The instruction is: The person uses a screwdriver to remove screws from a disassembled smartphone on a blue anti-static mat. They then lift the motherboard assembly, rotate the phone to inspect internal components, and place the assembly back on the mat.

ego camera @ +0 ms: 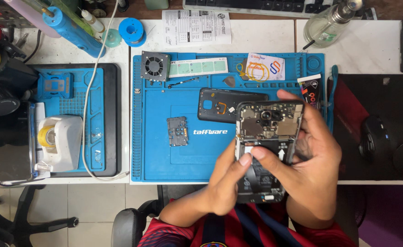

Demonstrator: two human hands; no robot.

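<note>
The right hand [313, 169] is closed around the right edge of an opened black smartphone with exposed circuit board and battery [266, 146], fingers curled over its top corner and thumb across the battery area. The left hand [229, 180] grips the lower left edge, its thumb tip pressing the battery face beside the right thumb. The phone is held above the near edge of a blue silicone repair mat [165, 155], long axis running away from the person, camera end farthest. Just behind it on the mat lies a matte black plastic back cover [217, 106]. To the left rests a small grey rectangular shield plate [177, 131].
</note>
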